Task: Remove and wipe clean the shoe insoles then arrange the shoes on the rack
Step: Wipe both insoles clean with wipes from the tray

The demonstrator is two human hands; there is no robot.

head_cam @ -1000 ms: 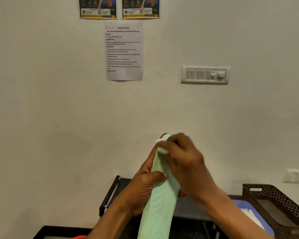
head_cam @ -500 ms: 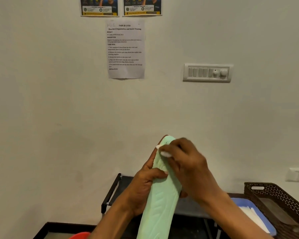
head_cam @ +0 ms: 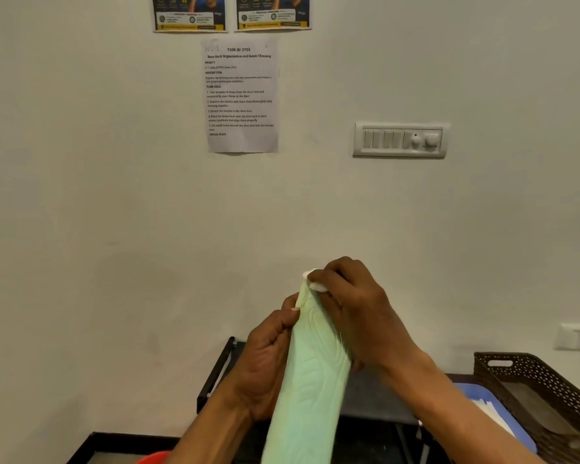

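The pale green insole (head_cam: 310,373) stands almost upright in front of the person, above the black shoe rack (head_cam: 219,370), its lower end running out of the bottom of the view; the left hand (head_cam: 265,366) grips it about midway, thumb pressed on the near edge and the other fingers curled round behind; the right hand (head_cam: 355,316) pinches a small white wipe (head_cam: 315,285) against the insole's top end, fingers bunched together on it. The insole looks light, thin and foam-soft, with a moulded pattern on its face; it probably flexes readily, so a hold near the middle, with support behind the part being rubbed, seems the sensible grip, and hard pressure at the free tip would likely fold it over. To the right sits a brown perforated basket (head_cam: 529,373); what shows of its inside looks bare, though most of it is out of view; just beside it a blue tray (head_cam: 472,393) holds some white sheets (head_cam: 489,410), perhaps spare wipes.
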